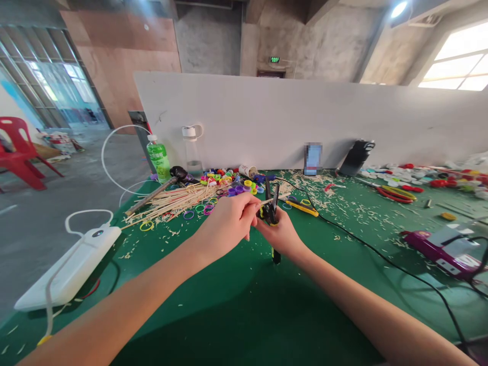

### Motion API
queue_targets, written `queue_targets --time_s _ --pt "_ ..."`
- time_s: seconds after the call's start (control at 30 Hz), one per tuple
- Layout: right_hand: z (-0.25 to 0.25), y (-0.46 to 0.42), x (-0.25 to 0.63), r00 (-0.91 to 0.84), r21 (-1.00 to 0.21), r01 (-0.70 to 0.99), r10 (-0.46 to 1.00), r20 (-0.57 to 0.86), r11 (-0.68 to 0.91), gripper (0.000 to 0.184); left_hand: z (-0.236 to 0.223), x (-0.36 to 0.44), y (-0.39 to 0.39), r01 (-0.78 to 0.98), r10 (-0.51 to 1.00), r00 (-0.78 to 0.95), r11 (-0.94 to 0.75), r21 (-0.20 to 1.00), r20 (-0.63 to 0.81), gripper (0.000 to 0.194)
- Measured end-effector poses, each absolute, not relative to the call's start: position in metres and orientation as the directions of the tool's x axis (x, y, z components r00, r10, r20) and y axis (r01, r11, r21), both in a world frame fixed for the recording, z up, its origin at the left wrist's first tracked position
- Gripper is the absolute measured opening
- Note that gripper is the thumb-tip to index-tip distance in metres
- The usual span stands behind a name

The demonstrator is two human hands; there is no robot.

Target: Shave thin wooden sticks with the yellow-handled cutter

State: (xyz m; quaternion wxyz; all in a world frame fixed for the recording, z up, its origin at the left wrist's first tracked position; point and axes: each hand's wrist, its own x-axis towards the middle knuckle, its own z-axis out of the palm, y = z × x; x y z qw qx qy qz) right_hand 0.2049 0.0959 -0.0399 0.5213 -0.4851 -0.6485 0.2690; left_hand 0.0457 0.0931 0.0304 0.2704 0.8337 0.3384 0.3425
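Observation:
My left hand (232, 216) is closed in a pinch on a thin wooden stick (266, 202), its tip pointing right. My right hand (284, 234) is wrapped round a black plier-like hand tool (271, 206) with yellow trim. Two dark prongs of the tool point up, and one handle end sticks out below the hand. The stick's tip meets or passes beside the tool; I cannot tell which. Both hands are close together above the green table (213, 305). Behind them lie a pile of wooden sticks (175, 201) and colourful plastic rings (238, 190).
A yellow-handled cutter (303, 206) and a black cord (366, 244) lie right of my hands. A white power strip (72, 267) is at left, a purple device (442, 251) at right. Bottles, a phone (313, 160) and a black power bank (356, 157) stand along the white panel (247, 117).

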Motion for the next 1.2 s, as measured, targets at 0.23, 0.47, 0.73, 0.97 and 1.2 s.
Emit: queue_targets --time_s 0.23,0.47,0.73,0.97,1.2 --pt "-0.0389 0.0991 0.2051 0.03 -0.864 0.337 0.912 0.408 0.376 0.024 0.0327 0.0452 0.093 0.353 0.756 0.552 -0.594 0.723 0.351 0.019" --pt "-0.0363 0.102 0.2043 0.033 -0.855 0.334 0.902 0.431 0.396 0.025 0.0318 0.0464 0.0907 0.455 0.76 0.526 -0.63 0.629 0.382 0.019" --pt "-0.0386 0.1034 0.2056 0.017 -0.844 0.327 0.89 0.455 0.425 0.023 0.0291 0.0463 0.0892 0.687 0.684 0.502 -0.687 0.237 0.529 0.026" --pt "-0.0356 0.098 0.2056 0.031 -0.869 0.293 0.904 0.426 0.399 0.026 0.0293 0.0444 0.0937 0.664 0.722 0.502 -0.674 0.324 0.476 0.031" --pt "-0.0358 0.0972 0.2083 -0.014 -0.893 0.223 0.917 0.398 0.391 0.034 0.0335 0.0439 0.0933 0.655 0.784 0.485 -0.619 0.434 0.386 0.034"
